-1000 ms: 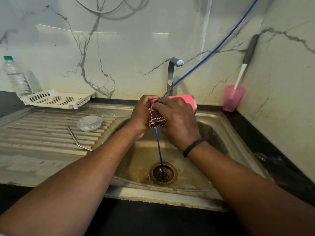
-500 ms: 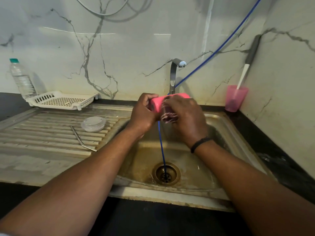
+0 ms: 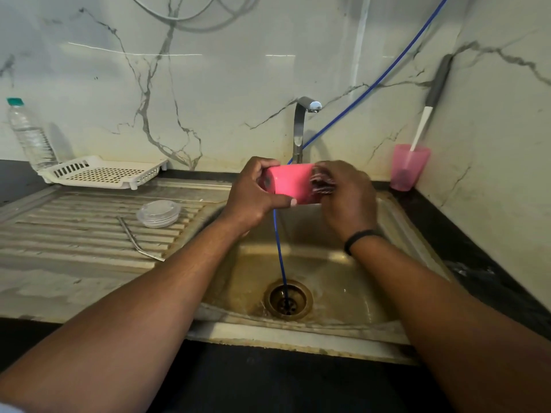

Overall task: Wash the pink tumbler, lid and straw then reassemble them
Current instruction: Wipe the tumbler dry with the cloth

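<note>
Over the steel sink (image 3: 396,222), the left hand (image 3: 253,195) grips one pink plastic tumbler (image 3: 290,183) lying sideways, while the right hand (image 3: 348,195) pinches one dark red cloth (image 3: 322,181) against its open end. On the ribbed draining board (image 3: 59,234) lie one clear round lid (image 3: 159,213) and one bent metal straw (image 3: 135,241), near each other but apart.

Marble-look wall panels (image 3: 238,84) with grey veins meet in a corner at the right. A steel sink (image 3: 328,332), its basin stained brown, sits in a black counter (image 3: 477,263); a ribbed draining board (image 3: 74,234) spreads at the left. A chrome tap (image 3: 299,129) stands at the back wall. Glare streaks cross the wall panels.
</note>
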